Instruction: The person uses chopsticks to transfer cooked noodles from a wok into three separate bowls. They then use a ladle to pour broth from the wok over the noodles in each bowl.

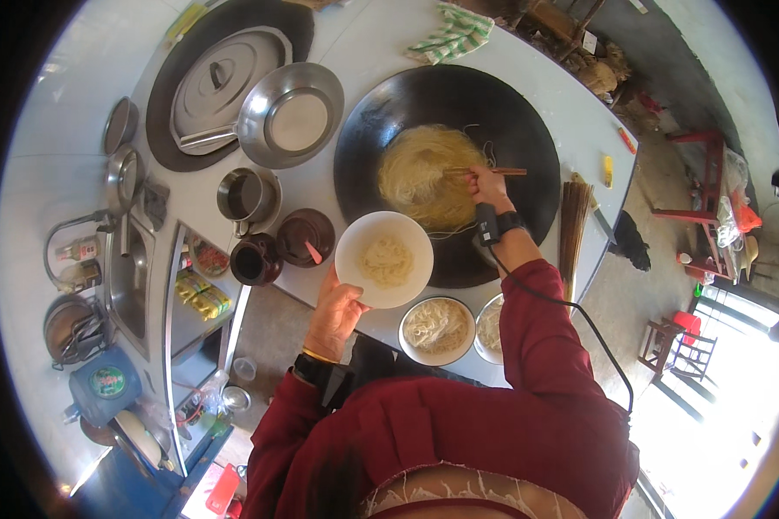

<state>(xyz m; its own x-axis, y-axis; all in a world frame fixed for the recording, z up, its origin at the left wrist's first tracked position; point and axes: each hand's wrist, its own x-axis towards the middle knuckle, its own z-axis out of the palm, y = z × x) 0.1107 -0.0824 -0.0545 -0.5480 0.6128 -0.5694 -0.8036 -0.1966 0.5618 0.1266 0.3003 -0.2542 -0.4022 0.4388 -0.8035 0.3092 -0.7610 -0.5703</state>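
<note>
My left hand [337, 310] grips the rim of a white bowl [417, 241] with a small heap of noodles [385, 261] in its bottom. The bowl hangs over the left front edge of a large black wok [363, 156]. In my right hand [489, 187] is a pair of wooden chopsticks [511, 172], whose tips reach into the pale yellow noodles [428, 168] in the wok. A few strands cling to the wok's side. Close to my body stand two bowls of noodles: one bowl [404, 337] in full view, and another bowl [487, 353] partly hidden by my right sleeve.
Left of the wok are a steel frying pan [334, 97], a steel pot [237, 194], a brown lidded jar [298, 227] and a dark jar [269, 253]. A bundled-stick brush [574, 227] and a knife [604, 224] lie on the right. A checked cloth [454, 32] lies behind.
</note>
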